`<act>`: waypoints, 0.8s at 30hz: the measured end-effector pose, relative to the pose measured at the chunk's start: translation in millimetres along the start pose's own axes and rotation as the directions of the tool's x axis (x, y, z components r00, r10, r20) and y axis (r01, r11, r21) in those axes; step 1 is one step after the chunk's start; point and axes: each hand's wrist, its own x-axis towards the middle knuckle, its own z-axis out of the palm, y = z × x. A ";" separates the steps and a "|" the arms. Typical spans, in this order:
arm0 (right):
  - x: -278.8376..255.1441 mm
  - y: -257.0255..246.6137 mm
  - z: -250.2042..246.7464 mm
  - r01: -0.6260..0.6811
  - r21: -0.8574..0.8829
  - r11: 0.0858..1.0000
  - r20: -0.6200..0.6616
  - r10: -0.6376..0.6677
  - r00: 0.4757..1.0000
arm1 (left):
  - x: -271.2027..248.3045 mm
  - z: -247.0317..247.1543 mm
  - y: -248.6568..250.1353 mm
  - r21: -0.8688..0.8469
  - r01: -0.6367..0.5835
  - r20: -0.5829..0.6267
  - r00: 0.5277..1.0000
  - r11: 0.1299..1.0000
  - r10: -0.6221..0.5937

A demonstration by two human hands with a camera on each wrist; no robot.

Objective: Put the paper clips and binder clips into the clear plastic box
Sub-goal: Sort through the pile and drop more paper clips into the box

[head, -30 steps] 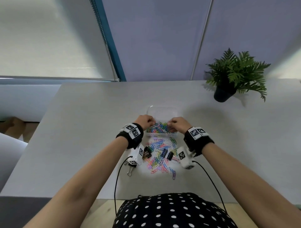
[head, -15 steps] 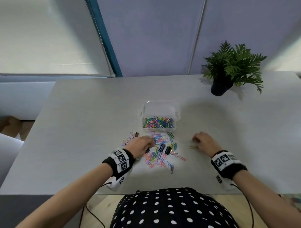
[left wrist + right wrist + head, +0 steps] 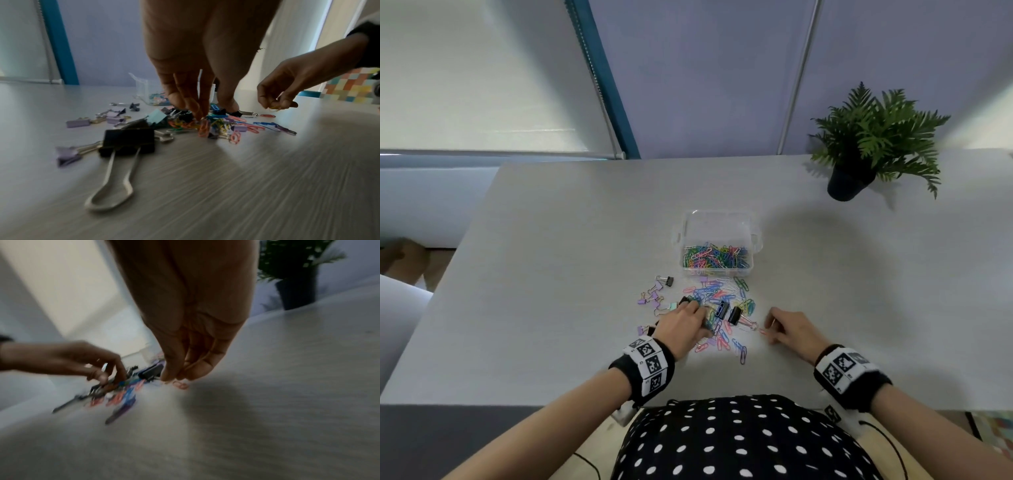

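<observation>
The clear plastic box (image 3: 717, 224) stands open mid-table, with coloured paper clips heaped in its near half. In front of it lies a loose pile of paper clips (image 3: 724, 299) mixed with black binder clips (image 3: 734, 315) and, to the left, small lilac ones (image 3: 653, 297). My left hand (image 3: 697, 313) is down on the pile's left side. In the left wrist view its fingertips (image 3: 198, 113) pinch an orange paper clip (image 3: 203, 129). My right hand (image 3: 772, 330) is at the pile's right edge and pinches a single paper clip (image 3: 274, 108). A red clip (image 3: 267, 115) lies just beside it.
A potted fern (image 3: 866, 147) stands at the table's far right. The grey table (image 3: 551, 274) ends at a wall and window blind behind. A large black binder clip (image 3: 127, 141) with long wire handles lies nearest my left wrist. Cables hang at the near table edge.
Both hands were over the box a second ago and have come back to the pile. In the last half second the right hand has edged left and closed on a clip.
</observation>
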 end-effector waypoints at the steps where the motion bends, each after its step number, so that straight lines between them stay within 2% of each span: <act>1: 1.0 -0.6 4.9 -0.016 -0.025 1.000 0.002 0.016 1.000 | 2.7 0.5 5.0 0.011 0.020 0.014 1.000 1.000 -0.021; 4: 2.6 -6.4 9.8 -0.077 -0.130 0.989 -0.044 0.072 0.996 | 11.8 0.7 16.9 0.029 0.059 0.028 0.998 0.998 -0.060; 7: 1.0 -12.4 12.2 -0.048 -0.230 0.972 -0.065 0.034 0.997 | 17.6 -3.5 20.0 0.016 0.080 0.058 0.995 0.997 -0.081; 9: -0.4 -12.7 12.5 -0.010 -0.271 0.962 -0.045 -0.002 0.999 | 20.4 -6.2 15.4 -0.044 0.097 0.085 0.992 0.994 -0.093; 11: -1.5 -12.0 11.9 0.018 -0.292 0.956 -0.009 -0.022 1.000 | 22.1 -9.9 7.9 -0.172 0.137 0.096 0.988 0.975 -0.122; 15: -6.6 -13.6 12.0 0.154 -0.240 0.958 0.028 -0.151 0.988 | 27.1 -19.9 -7.7 -0.444 0.228 0.135 0.973 0.867 -0.187; 18: -8.0 -22.0 17.0 0.318 -0.217 0.923 0.105 -0.302 0.948 | 28.5 -27.6 -17.8 -0.581 0.250 0.145 0.968 0.775 -0.204; 20: -6.5 -25.6 22.2 0.389 -0.265 0.882 0.173 -0.353 0.919 | 28.7 -31.3 -22.6 -0.666 0.242 0.150 0.970 0.706 -0.191; 22: -3.4 -25.6 26.5 0.432 -0.355 0.829 0.236 -0.368 0.899 | 28.3 -35.3 -24.7 -0.762 0.240 0.164 0.970 0.602 -0.179; 24: -1.1 -24.3 28.4 0.466 -0.400 0.789 0.235 -0.404 0.884 | 27.8 -39.2 -26.8 -0.834 0.259 0.200 0.965 0.487 -0.170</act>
